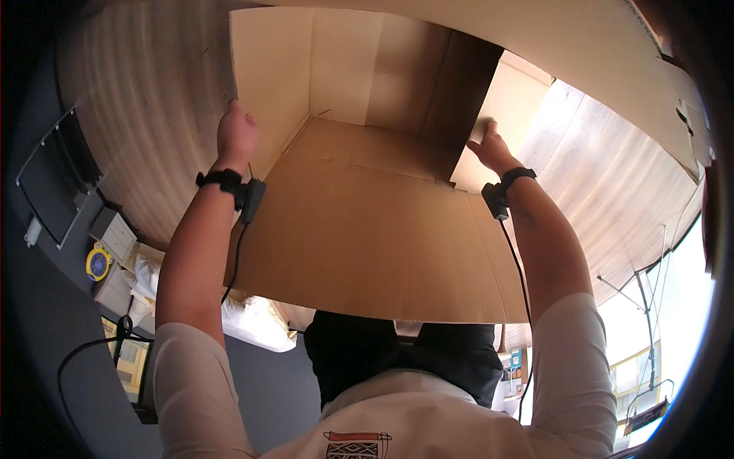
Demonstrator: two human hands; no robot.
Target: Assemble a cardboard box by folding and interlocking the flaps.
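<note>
A large brown cardboard box [367, 229] fills the middle of the head view. Its opening faces me, so the inner walls and bottom show, and a wide flap hangs toward my waist. At the box's left edge, my left hand [238, 136] is closed on the cardboard, its fingertips partly hidden. My right hand [493, 147] grips the right side edge, thumb on the dark inner face and fingers on the lighter outer side. Both arms reach forward, with black straps and small devices at the wrists.
Wood-patterned floor [145, 99] lies left of the box. Another broad cardboard flap [612, 53] stretches along the upper right. At lower left are a small pale cabinet [115, 233], a round yellow object [98, 262] and white bedding [260, 325]. Black cables [235, 260] hang from my wrists.
</note>
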